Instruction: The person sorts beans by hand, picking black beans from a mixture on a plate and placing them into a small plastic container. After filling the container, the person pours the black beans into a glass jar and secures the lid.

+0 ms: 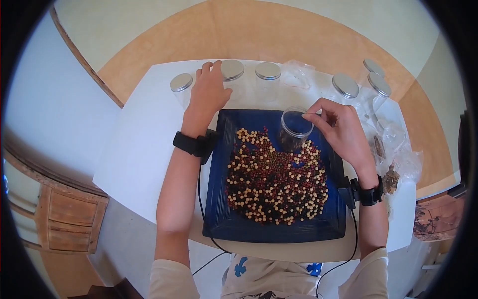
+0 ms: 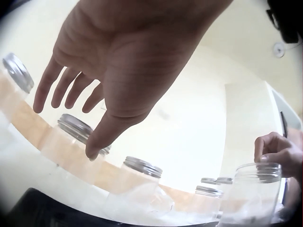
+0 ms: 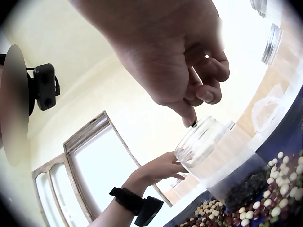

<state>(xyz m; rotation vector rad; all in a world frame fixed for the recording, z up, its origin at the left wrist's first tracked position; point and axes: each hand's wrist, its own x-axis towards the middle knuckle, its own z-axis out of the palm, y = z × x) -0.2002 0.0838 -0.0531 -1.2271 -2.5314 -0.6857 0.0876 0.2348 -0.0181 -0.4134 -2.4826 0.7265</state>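
Note:
My left hand [image 1: 208, 89] reaches over the far side of the table with fingers extended, right beside a clear jar with a silver lid [image 1: 232, 70]; its thumb overlaps that lid [image 2: 75, 125] in the left wrist view. My right hand [image 1: 338, 127] is over the rim of an uncapped clear jar [image 1: 297, 122], thumb and forefinger pinching a small dark bean [image 3: 193, 124]. Black beans [image 3: 246, 187] lie in the bottom of this jar, which stands on a blue tray [image 1: 214, 219]. Mixed beans [image 1: 276, 184], cream, dark red and black, are spread over the tray.
Other silver-lidded jars stand at the back: one on the left [image 1: 181, 82], one in the middle [image 1: 268, 72] and several on the right [image 1: 345, 85]. A clear plastic bag [image 1: 298, 72] lies behind the tray. More bags [image 1: 408, 164] sit at the table's right edge. Wrist-camera cables hang near the tray.

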